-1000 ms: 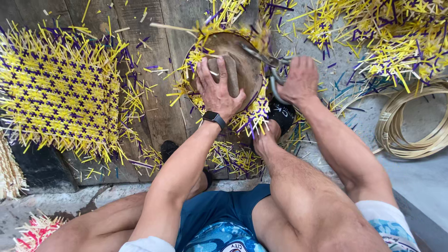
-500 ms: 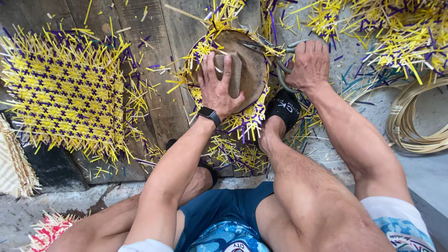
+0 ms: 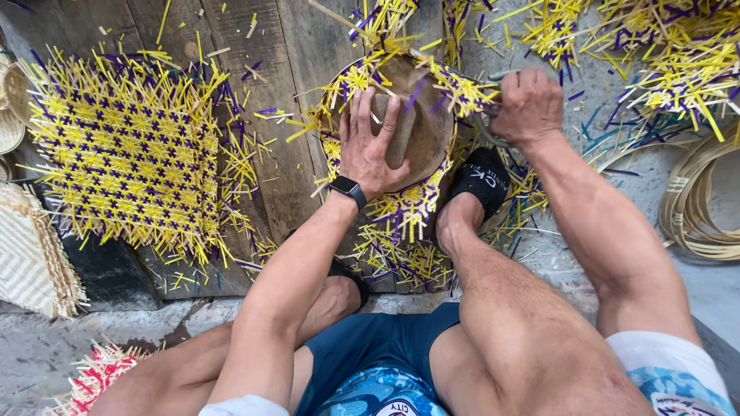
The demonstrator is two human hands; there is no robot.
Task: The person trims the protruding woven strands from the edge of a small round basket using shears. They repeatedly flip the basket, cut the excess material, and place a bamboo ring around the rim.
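My left hand [image 3: 368, 146] presses flat, fingers spread, on a round brown wooden mould [image 3: 428, 131] that sits inside a yellow and purple woven piece [image 3: 405, 208]. My right hand [image 3: 530, 104] is closed around a dark curved tool or strip [image 3: 487, 135] at the mould's right rim. A black watch is on my left wrist. My right foot, in a black sandal [image 3: 482, 181], rests against the weaving just below the mould.
A flat yellow and purple woven mat [image 3: 127, 154] lies left on the wooden boards. Loose yellow and purple strips [image 3: 655, 46] pile at top right. Coiled pale cane hoops [image 3: 697, 208] sit at right. A tan woven piece [image 3: 31, 254] lies at far left.
The view has shifted slightly. My right hand has stayed closed at the mould's right rim and my left hand stays on the mould.
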